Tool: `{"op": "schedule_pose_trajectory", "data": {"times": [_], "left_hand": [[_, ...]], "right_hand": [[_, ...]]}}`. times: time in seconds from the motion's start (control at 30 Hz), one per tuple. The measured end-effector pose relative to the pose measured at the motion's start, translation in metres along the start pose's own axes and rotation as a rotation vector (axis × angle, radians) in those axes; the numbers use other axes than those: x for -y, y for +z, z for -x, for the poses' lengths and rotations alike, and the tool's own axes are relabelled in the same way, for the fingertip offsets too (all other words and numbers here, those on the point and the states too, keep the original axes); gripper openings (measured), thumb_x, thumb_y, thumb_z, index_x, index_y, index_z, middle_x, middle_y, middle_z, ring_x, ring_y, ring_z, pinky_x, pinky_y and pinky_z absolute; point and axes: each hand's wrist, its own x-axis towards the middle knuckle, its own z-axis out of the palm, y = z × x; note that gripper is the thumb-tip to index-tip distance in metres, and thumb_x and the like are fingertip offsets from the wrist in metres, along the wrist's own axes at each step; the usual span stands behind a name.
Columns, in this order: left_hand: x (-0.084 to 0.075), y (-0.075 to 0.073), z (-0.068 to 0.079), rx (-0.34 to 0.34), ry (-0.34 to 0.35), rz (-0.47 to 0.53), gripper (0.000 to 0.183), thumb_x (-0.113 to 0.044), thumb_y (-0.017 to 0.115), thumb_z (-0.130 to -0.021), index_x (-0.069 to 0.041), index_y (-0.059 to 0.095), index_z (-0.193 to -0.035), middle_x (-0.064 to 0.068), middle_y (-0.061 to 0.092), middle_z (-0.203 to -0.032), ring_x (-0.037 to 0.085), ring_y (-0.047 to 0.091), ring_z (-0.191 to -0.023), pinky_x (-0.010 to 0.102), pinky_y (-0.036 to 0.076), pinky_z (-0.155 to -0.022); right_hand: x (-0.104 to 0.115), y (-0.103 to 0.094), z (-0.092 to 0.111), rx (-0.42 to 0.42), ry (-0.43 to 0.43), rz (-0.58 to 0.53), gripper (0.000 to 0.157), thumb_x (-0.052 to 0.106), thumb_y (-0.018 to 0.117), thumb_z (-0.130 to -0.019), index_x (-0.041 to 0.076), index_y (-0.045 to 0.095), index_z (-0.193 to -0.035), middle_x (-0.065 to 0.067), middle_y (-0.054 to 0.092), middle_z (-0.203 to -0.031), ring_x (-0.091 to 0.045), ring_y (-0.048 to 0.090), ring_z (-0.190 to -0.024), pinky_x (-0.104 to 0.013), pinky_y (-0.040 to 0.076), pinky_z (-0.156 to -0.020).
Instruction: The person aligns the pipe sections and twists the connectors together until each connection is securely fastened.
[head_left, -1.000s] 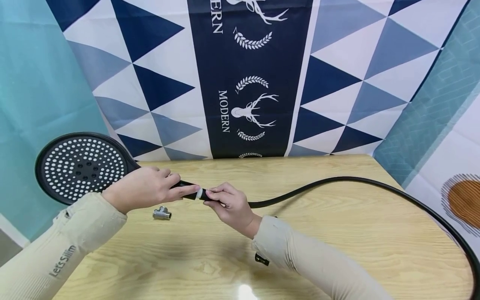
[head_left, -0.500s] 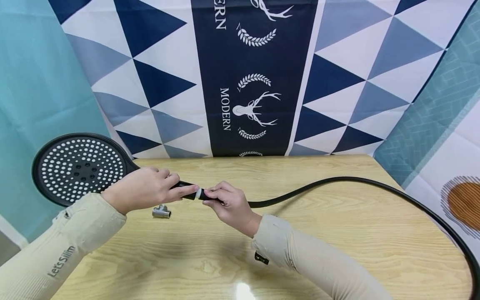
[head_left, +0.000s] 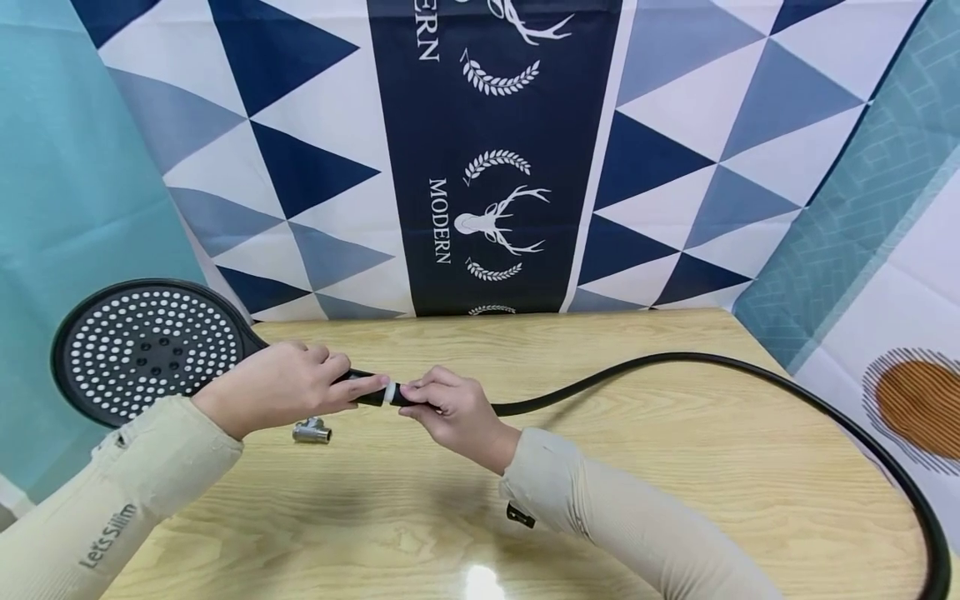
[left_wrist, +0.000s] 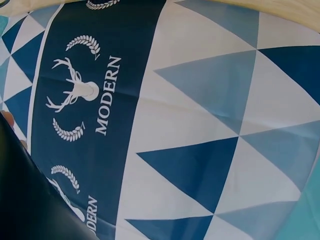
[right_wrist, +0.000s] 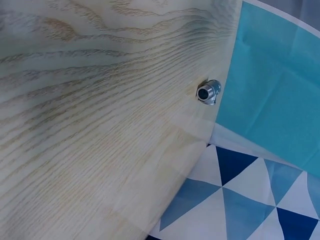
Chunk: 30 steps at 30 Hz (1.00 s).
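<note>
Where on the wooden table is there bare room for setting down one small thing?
The table is bare between the right sleeve and the black hose, and in the strip between the hose and the patterned curtain. It is crowded at the left: the metal fitting shows just below the left hand, which holds the shower head.

head cam faces fwd/down; wrist cams also see triangle cloth [head_left: 491, 158].

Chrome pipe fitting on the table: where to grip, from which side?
Probably pinch the barrel of the chrome pipe fitting from the person's near side: it lies sideways, its near flank exposed, while the left hand shows just beyond it in the head view.
</note>
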Motion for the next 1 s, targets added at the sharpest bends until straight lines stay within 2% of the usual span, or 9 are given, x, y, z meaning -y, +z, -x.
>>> {"op": "schedule_pose_trajectory", "data": {"times": [0.2,0.37,0.73,1.0], "left_hand": [[0.0009,0.0018,-0.0016,-0.042,0.002,0.023,0.060,-0.022,0.008,-0.107,-0.015,0.067,-0.119,0.002,0.041,-0.066,0.009,0.025,-0.044,0.020,0.023,-0.041],[0.0013,0.0015,-0.0018,-0.028,0.008,0.005,0.061,-0.022,0.007,-0.107,-0.015,0.066,-0.119,0.002,0.040,-0.066,0.010,0.024,-0.045,0.020,0.022,-0.041],[0.0000,0.0023,-0.0034,-0.025,-0.023,0.033,0.064,-0.024,0.005,-0.107,-0.015,0.067,-0.119,0.002,0.040,-0.065,0.010,0.023,-0.046,0.021,0.023,-0.042],[0.0027,-0.0001,-0.0065,-0.029,-0.029,0.026,0.063,-0.026,0.006,-0.107,-0.013,0.066,-0.119,0.002,0.041,-0.065,0.010,0.025,-0.046,0.020,0.024,-0.042]], "right_hand": [[0.0006,-0.0017,0.0005,0.005,0.056,-0.037,0.026,-0.011,0.079,-0.067,-0.012,0.069,-0.091,-0.014,0.062,-0.079,-0.018,0.062,-0.066,-0.011,0.047,-0.061],[0.0005,-0.0034,-0.0006,0.023,0.071,-0.032,0.027,-0.010,0.078,-0.070,-0.012,0.068,-0.094,-0.012,0.062,-0.078,-0.013,0.055,-0.061,-0.012,0.045,-0.058],[-0.0015,-0.0035,0.0001,0.015,0.017,0.052,0.027,-0.007,0.080,-0.070,-0.010,0.069,-0.094,-0.014,0.064,-0.084,-0.017,0.066,-0.071,-0.009,0.047,-0.063],[0.0016,-0.0098,-0.0055,0.016,0.181,-0.081,0.027,-0.007,0.079,-0.071,-0.011,0.069,-0.096,-0.017,0.069,-0.083,-0.022,0.068,-0.074,-0.018,0.052,-0.067]]}}
